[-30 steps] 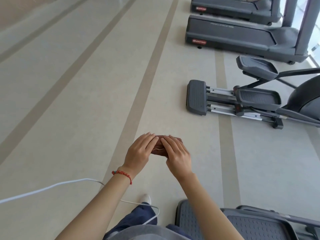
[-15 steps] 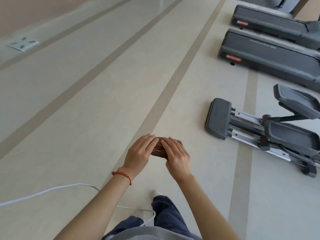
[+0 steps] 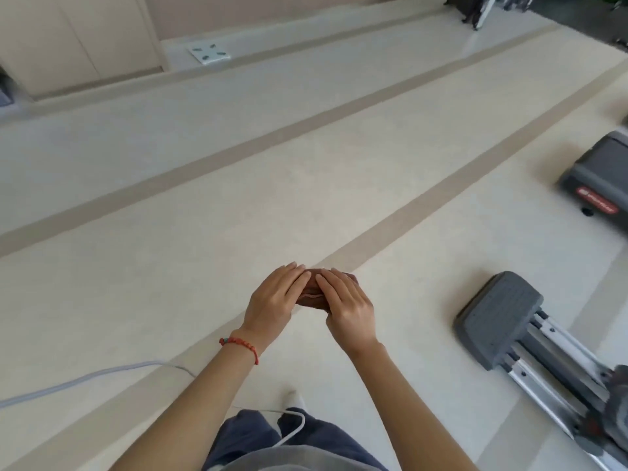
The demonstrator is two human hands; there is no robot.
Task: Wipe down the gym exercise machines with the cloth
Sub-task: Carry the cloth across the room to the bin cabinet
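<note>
A small folded brown cloth (image 3: 312, 298) sits between both hands, held in the air above the floor at centre frame. My left hand (image 3: 274, 302) covers its left side, a red bead bracelet on that wrist. My right hand (image 3: 346, 309) lies over its right side, fingers flat and together. Most of the cloth is hidden under the fingers. An elliptical trainer (image 3: 530, 338) with a grey ribbed end cap and silver rails stands on the floor at the right. The rear end of a dark treadmill (image 3: 601, 185) shows at the right edge.
Pale floor with tan stripes (image 3: 424, 205) stretches ahead. A white cable (image 3: 85, 373) crosses the lower left and loops over my dark trousers (image 3: 258, 436). A floor socket plate (image 3: 209, 53) lies near the beige wall cabinets. Dark equipment (image 3: 475, 8) stands far at the top right.
The view has swung left: the elliptical and treadmills slid toward the right edge, and the wall and socket plate came into sight. Both hands keep the same hold on the cloth.
</note>
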